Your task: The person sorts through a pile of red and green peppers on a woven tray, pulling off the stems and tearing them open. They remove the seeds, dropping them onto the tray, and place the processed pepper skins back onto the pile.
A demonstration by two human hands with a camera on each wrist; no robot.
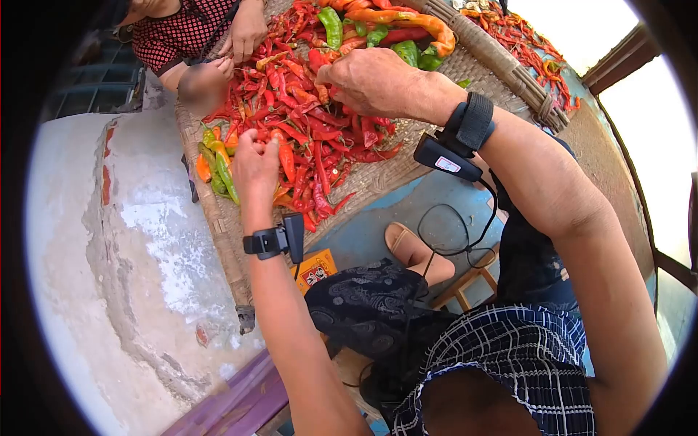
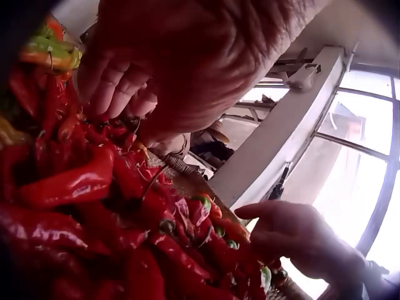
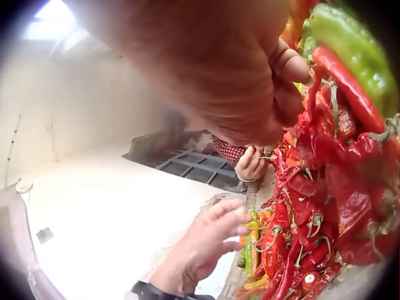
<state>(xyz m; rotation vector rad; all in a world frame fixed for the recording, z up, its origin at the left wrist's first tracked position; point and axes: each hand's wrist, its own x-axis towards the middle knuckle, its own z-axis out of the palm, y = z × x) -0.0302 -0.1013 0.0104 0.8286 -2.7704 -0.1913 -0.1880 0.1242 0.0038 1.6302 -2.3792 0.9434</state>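
A large heap of red peppers (image 1: pixel 291 116) lies on a woven mat (image 1: pixel 378 182). My left hand (image 1: pixel 258 171) is over the heap's near left side, fingers loosely bent, beside an orange-red pepper (image 1: pixel 286 156). In the right wrist view this left hand (image 3: pixel 203 244) shows spread fingers and nothing in them. My right hand (image 1: pixel 378 83) reaches over the far right of the heap, fingertips right at the red peppers. From the left wrist, the right hand (image 2: pixel 300 237) has its index finger stretched out, apart from the other fingers; its palm side is partly hidden.
Green and orange peppers (image 1: pixel 436 33) lie at the mat's far side, more green ones (image 1: pixel 222 171) at its left edge. Another person's hand (image 1: pixel 247 33) is at the far left of the heap. A rolled edge of poles (image 1: pixel 502 62) borders the right; a cable (image 1: pixel 465 247) hangs below.
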